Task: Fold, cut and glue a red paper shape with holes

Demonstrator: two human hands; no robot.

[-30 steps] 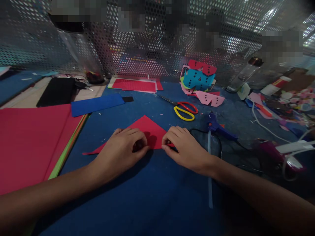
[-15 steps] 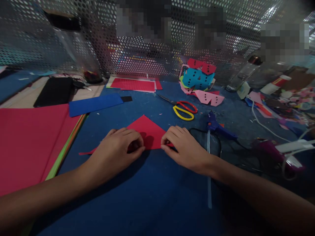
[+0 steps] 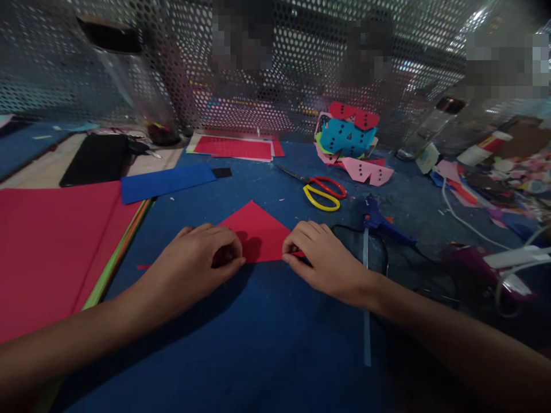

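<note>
A red sheet of paper (image 3: 258,229), folded into a triangle with its peak pointing away from me, lies flat on the blue tabletop (image 3: 258,332). On its near folded edge, my left hand (image 3: 202,258) pinches the paper between thumb and curled fingers, left of the middle. My right hand (image 3: 316,255) pinches the same edge near the right corner. Both corners are partly covered by my hands; a thin red tip pokes out beyond the left one. Beyond the paper lie scissors (image 3: 321,195) with one red and one yellow handle.
Right of my right hand sits a blue glue gun (image 3: 383,223) with a clear stick and cable. Large red sheets (image 3: 55,246) lie at left, beside a blue paper strip (image 3: 167,182). Cut paper shapes (image 3: 348,137) stand against the perforated metal screen (image 3: 249,103). Scraps (image 3: 516,172) crowd the right.
My left hand has slid a little to the left along the folded edge, baring more red paper. My right hand stays at the right corner.
</note>
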